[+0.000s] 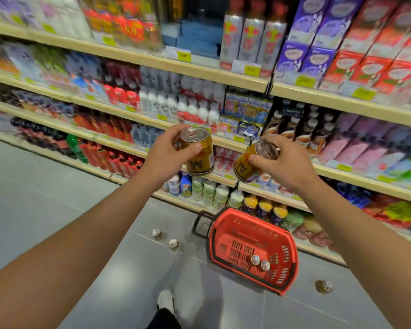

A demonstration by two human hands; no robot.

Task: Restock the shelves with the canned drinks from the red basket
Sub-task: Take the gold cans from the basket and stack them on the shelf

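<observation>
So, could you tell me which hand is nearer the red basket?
Right. The right hand is almost directly above the red basket; the left hand is up and further left.

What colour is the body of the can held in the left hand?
Gold, with a silver top; the can in the left hand shows best in the head view.

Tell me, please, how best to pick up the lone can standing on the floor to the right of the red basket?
Grip the can around its upper side wall, coming straight down from above. It stands upright with its silver lid up, clear of the red basket, so fingers can close on opposite sides unobstructed.
</observation>
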